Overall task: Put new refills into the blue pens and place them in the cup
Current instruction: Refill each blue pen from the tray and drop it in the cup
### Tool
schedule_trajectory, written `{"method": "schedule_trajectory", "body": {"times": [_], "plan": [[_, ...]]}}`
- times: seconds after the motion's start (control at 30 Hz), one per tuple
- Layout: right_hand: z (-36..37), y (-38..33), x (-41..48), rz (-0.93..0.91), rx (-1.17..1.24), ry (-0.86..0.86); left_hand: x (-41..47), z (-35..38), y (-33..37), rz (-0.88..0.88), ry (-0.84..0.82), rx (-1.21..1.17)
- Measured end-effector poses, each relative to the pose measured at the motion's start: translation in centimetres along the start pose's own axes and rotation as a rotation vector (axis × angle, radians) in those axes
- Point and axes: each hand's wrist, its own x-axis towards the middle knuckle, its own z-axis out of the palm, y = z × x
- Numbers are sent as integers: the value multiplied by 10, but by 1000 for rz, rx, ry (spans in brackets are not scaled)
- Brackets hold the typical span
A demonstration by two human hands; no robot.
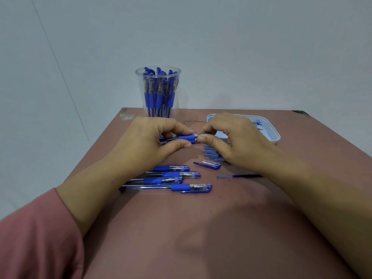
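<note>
Centre frame: your left hand (153,133) curls around a blue pen (186,137) at its rubber sleeve, and your right hand (231,137) pinches its metal tip. The pen likely feels light, stiff and slick, so hold the rubber sleeve. The cup (158,91) stands behind, upper centre.

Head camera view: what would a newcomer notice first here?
Two hands meet mid-table: the left hand grips a blue pen, while fingers of the right hand pinch its tip end. Behind them a clear cup stands full of blue pens, and four more capped pens lie in a row nearer the person.
</note>
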Motion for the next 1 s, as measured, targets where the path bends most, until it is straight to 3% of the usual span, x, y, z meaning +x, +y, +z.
{"method": "schedule_trajectory", "body": {"times": [0.17, 0.27, 0.47, 0.57, 0.73, 1.0], "plan": [[-12, 1, -6, 138, -130, -195, 2, -6, -15, -118, -62, 11], [-15, 2, -10, 114, -262, -278, 3, -8, -20, -150, -43, 0], [-5, 1, -10, 111, -272, -423, 3, -8, -22, -148, -116, 22], [-4, -1, -9, 107, -238, -395, 3, -8, -21, -142, -127, 1], [-13, -1, -6, 191, -95, -176, 3, -7, -20, -139, -128, -5], [-7, -3, -4, 127, 14, -116, -1, 0, -7, -75, -121, -34]]}}
